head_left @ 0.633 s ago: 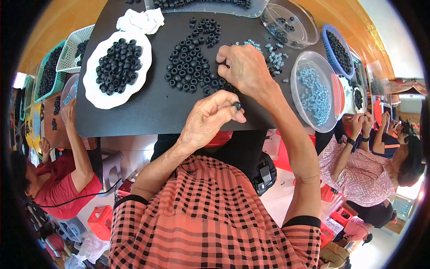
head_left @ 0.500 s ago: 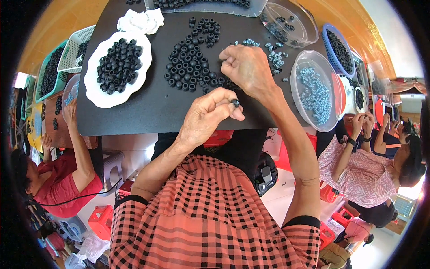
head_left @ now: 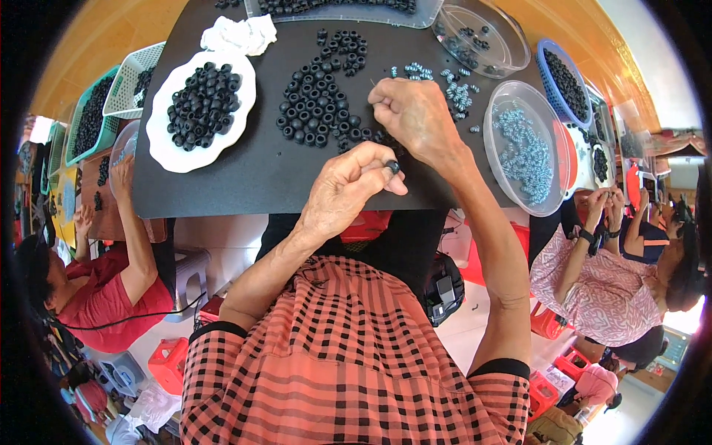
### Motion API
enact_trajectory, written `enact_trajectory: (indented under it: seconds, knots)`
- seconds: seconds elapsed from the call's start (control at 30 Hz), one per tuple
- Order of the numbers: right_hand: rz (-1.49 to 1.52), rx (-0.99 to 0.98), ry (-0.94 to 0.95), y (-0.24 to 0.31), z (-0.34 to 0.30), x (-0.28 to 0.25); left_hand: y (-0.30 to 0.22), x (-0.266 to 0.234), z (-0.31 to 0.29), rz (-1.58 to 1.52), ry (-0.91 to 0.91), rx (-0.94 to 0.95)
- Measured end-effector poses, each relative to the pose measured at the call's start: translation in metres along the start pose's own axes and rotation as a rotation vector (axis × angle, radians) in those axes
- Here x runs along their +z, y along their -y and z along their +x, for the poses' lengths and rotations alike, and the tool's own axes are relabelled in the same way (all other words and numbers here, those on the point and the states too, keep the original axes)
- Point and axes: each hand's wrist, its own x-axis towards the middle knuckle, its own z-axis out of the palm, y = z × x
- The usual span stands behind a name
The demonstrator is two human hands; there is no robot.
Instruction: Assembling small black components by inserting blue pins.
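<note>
Between the thumb and fingers of my left hand is a small round black plastic piece. My right hand is closed in a pinch just above and to the right of it; whatever its fingertips hold is too small to make out. Left of my right hand, many black hollow pieces lie loose on the dark table. Small silvery-blue coil springs are scattered beyond my right hand. More springs fill part of a clear round tub to the right.
A white scalloped plate heaped with black pieces stands at the left, beside a crumpled white cloth. At the far edge are a clear bin and a clear round tub. Co-workers sit left and right at neighbouring tables.
The view has shifted slightly, so the table and plate appear a little to the right. Both my hands stay close together with fingers closed; the left still holds the black piece.
</note>
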Motion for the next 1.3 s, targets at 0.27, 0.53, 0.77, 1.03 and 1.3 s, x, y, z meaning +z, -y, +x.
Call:
enact_trajectory:
  seconds: [0.27,0.53,0.77,1.03,1.3]
  knots:
    - [0.083,0.023,0.046,0.007,0.000,-0.007,-0.004,0.002,-0.002,0.040,-0.003,0.003]
    - [0.057,0.040,0.057,0.000,-0.001,-0.018,-0.005,0.002,-0.006,0.316,0.074,-0.038]
    - [-0.269,-0.068,0.158,0.004,0.004,-0.006,-0.007,0.003,-0.005,0.294,0.077,-0.065]
    - [0.258,0.208,-0.024,0.015,-0.017,-0.018,0.001,0.000,-0.001,-0.012,-0.016,-0.006]
    - [1.012,0.360,-0.154,0.026,-0.061,-0.011,0.007,-0.002,0.002,-0.139,-0.049,0.051]
